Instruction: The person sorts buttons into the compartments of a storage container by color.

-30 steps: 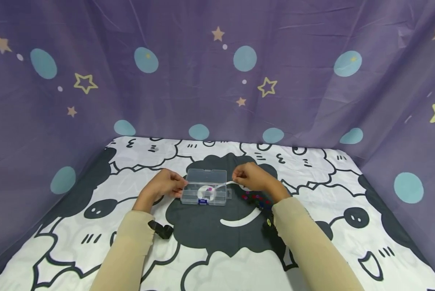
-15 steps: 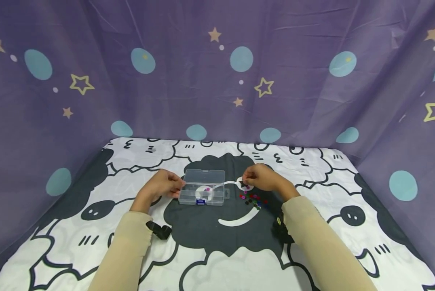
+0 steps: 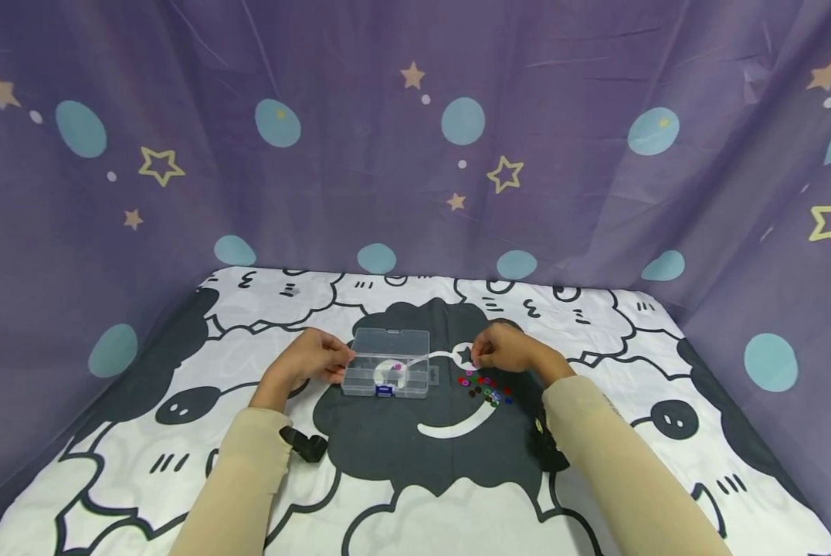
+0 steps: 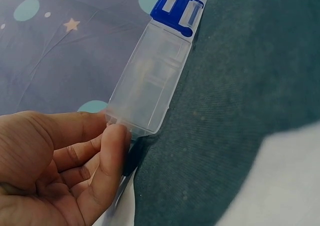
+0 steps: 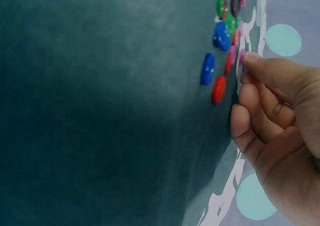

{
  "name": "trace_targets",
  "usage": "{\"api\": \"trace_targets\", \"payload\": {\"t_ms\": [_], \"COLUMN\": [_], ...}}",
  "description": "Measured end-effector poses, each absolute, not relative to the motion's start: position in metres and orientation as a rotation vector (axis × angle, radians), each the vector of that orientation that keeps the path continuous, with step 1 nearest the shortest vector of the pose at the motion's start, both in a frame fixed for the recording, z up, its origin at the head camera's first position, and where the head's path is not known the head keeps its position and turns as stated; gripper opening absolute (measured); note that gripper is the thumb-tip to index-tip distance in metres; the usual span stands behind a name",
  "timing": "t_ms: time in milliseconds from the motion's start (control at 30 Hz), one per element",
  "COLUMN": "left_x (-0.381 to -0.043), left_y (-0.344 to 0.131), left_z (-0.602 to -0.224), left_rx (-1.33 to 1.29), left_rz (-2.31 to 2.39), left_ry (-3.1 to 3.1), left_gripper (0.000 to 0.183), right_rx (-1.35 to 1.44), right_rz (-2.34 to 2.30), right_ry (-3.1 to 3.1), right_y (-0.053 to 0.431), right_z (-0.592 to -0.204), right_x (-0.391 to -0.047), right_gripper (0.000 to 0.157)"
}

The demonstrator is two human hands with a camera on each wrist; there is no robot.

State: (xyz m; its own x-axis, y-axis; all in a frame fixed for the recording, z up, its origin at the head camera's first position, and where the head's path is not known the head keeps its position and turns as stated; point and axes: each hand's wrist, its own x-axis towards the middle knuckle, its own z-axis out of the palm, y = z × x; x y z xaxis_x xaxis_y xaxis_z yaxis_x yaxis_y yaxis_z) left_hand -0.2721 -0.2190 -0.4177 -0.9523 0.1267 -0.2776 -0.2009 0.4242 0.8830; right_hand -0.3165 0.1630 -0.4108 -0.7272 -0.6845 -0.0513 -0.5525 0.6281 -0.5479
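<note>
A clear plastic compartment box lies with its lid raised on the printed cloth, its blue latch facing the person. One pink button shows inside it. My left hand pinches the box's left end between thumb and fingers. To the right of the box, my right hand is at the far side of a loose group of small coloured buttons. In the right wrist view its thumb and forefinger close at a pink button; the other fingers are curled.
Red, blue, green, pink and dark buttons lie scattered close together on the dark patch of the cloth. Black wrist cameras sit beneath both sleeves. A purple curtain with stars and dots hangs behind the cloth.
My right hand has moved right, away from the box, to the far edge of the buttons, and its fingertips have come together there. My left hand stays at the box.
</note>
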Motion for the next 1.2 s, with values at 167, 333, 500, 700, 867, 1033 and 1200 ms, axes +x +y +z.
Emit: {"api": "trace_targets", "payload": {"t_ms": [167,333,500,700,867,1033,1200], "left_x": [-0.2726,-0.2724,-0.2722,-0.2722,-0.2725,-0.2734,-0.2738], "left_y": [-0.2201,-0.2206,-0.2205,-0.2201,-0.2195,-0.2193,-0.2197], "left_z": [-0.4202,-0.4209,-0.4192,-0.4194,-0.4185,-0.4190,-0.4193], "left_rx": [-0.057,-0.051,-0.048,-0.052,-0.069,-0.078,-0.076], "left_rz": [1.548,1.540,1.536,1.532,1.534,1.538,1.542], "left_ry": [2.380,2.382,2.384,2.383,2.383,2.381,2.375], "left_gripper": [0.015,0.015,0.015,0.015,0.015,0.015,0.016], "right_rx": [-0.986,-0.977,-0.980,-1.026,-1.046,-1.057,-1.073], "right_rz": [-0.717,-0.711,-0.699,-0.646,-0.633,-0.719,-0.819], "right_ry": [2.603,2.601,2.578,2.572,2.592,2.606,2.610], "right_y": [0.1622,0.1631,0.1636,0.1643,0.1652,0.1662,0.1659], "right_z": [-0.4119,-0.4113,-0.4090,-0.4079,-0.4090,-0.4119,-0.4158], "right_x": [-0.3164,-0.3171,-0.3152,-0.3132,-0.3120,-0.3114,-0.3112], "right_gripper": [0.005,0.005,0.008,0.013,0.014,0.012,0.010]}}
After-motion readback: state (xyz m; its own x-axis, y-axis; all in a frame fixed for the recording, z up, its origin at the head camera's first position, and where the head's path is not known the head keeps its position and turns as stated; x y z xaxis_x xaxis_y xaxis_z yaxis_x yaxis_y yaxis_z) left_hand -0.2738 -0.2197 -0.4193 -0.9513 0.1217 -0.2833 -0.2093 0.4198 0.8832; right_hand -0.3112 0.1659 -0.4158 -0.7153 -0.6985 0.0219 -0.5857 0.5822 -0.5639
